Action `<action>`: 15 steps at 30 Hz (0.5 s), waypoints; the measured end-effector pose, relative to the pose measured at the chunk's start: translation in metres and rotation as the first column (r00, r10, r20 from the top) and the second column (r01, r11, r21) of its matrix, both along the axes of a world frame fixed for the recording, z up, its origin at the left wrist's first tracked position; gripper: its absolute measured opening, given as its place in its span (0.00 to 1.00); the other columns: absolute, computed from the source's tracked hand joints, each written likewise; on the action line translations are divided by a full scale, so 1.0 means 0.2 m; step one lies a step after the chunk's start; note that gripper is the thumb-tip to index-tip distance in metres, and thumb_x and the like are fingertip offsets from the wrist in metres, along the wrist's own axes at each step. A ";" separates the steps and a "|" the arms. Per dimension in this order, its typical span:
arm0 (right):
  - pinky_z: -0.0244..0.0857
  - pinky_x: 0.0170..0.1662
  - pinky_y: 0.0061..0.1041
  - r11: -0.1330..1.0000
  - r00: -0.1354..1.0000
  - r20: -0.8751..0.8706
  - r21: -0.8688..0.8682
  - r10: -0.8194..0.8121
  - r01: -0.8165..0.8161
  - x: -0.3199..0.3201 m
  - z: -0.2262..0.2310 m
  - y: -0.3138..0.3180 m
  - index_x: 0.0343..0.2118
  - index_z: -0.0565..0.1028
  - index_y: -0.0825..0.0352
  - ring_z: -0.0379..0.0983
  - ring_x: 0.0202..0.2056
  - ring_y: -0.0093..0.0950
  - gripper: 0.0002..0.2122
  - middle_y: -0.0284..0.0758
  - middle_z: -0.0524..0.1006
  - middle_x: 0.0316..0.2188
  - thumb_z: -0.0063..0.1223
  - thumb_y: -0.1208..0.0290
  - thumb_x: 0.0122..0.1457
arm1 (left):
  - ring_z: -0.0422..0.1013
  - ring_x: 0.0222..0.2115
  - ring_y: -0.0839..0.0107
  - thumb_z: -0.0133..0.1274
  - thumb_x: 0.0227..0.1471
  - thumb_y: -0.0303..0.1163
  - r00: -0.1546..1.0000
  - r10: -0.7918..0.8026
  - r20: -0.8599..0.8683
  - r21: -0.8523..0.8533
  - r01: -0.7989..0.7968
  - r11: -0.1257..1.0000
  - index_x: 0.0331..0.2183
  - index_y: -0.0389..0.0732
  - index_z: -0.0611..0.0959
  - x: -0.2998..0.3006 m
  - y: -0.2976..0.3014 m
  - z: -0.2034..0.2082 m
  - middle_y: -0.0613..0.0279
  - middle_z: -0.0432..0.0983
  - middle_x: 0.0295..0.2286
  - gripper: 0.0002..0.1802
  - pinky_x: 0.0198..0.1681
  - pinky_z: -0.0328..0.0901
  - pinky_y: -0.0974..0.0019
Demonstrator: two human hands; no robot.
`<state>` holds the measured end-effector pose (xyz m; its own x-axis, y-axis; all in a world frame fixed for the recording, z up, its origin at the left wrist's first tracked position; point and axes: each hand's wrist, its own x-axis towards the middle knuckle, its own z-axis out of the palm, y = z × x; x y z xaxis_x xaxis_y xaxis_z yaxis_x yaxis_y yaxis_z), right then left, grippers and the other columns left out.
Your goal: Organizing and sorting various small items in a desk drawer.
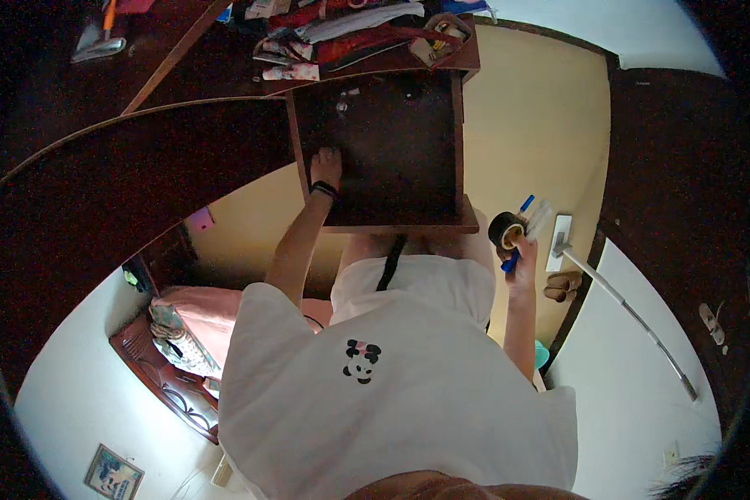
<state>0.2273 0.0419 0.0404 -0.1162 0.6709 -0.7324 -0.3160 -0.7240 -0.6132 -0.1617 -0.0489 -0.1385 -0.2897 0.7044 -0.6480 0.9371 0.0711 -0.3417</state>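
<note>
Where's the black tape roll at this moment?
In the head view, the tape roll is right of centre, in the person's right hand, between the drawer and the mop in the picture.

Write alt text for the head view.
A person's left hand is inside an open, dark drawer, while the right hand, outside it, grips a roll of dark tape along with blue and clear items. A mop and brown shoes are on the floor at right.

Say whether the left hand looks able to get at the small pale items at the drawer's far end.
Probably yes: the left hand is inside the open drawer, and nothing visible stands between it and the small pale items.
</note>
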 end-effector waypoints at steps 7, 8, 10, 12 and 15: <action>0.49 0.12 0.12 1.000 1.000 0.024 -0.026 0.019 -0.018 0.04 -0.05 -0.02 0.35 0.64 0.67 0.54 0.10 0.13 0.14 0.26 0.63 0.16 0.45 0.72 0.43 | 0.64 0.39 0.62 0.41 0.44 0.28 0.994 -0.108 -0.008 0.069 0.108 0.992 0.39 0.41 0.70 0.00 0.08 0.03 0.55 0.67 0.37 0.16 0.42 0.58 0.61; 0.50 0.12 0.12 0.999 0.999 0.023 -0.025 0.030 -0.029 0.04 -0.04 -0.01 0.35 0.64 0.67 0.54 0.10 0.13 0.14 0.26 0.63 0.16 0.45 0.72 0.43 | 0.64 0.39 0.62 0.41 0.44 0.28 0.995 -0.101 -0.013 0.070 0.102 0.992 0.39 0.41 0.70 -0.04 0.06 -0.01 0.55 0.67 0.37 0.16 0.42 0.58 0.61; 0.50 0.12 0.11 0.999 0.999 0.002 -0.015 0.050 -0.050 0.00 0.02 0.01 0.35 0.64 0.67 0.54 0.11 0.13 0.13 0.26 0.63 0.16 0.45 0.72 0.42 | 0.65 0.36 0.62 0.41 0.45 0.26 0.931 0.101 0.350 0.314 -0.218 0.924 0.33 0.40 0.73 -0.09 -0.02 -0.06 0.55 0.67 0.35 0.10 0.39 0.61 0.61; 0.50 0.13 0.11 0.999 0.999 -0.004 -0.007 0.052 -0.052 0.00 0.02 0.01 0.34 0.65 0.67 0.54 0.11 0.13 0.13 0.26 0.64 0.17 0.45 0.72 0.42 | 0.65 0.37 0.62 0.42 0.46 0.26 0.334 0.407 0.850 0.010 -0.783 0.621 0.35 0.39 0.71 -0.06 0.04 0.01 0.54 0.67 0.35 0.11 0.39 0.62 0.61; 0.50 0.13 0.11 0.997 0.997 0.001 -0.004 0.073 -0.073 0.01 0.01 0.01 0.35 0.65 0.67 0.54 0.12 0.14 0.14 0.27 0.64 0.17 0.45 0.73 0.42 | 0.65 0.38 0.62 0.42 0.48 0.28 -0.594 0.225 0.773 -0.632 -0.752 0.187 0.38 0.40 0.67 0.12 0.28 0.52 0.54 0.67 0.34 0.12 0.40 0.62 0.61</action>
<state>0.2302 0.0444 0.0426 -0.1636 0.6576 -0.7354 -0.2619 -0.7476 -0.6103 -0.1373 0.0080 -0.0349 -0.1718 0.6860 -0.7070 -0.5118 0.5511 0.6591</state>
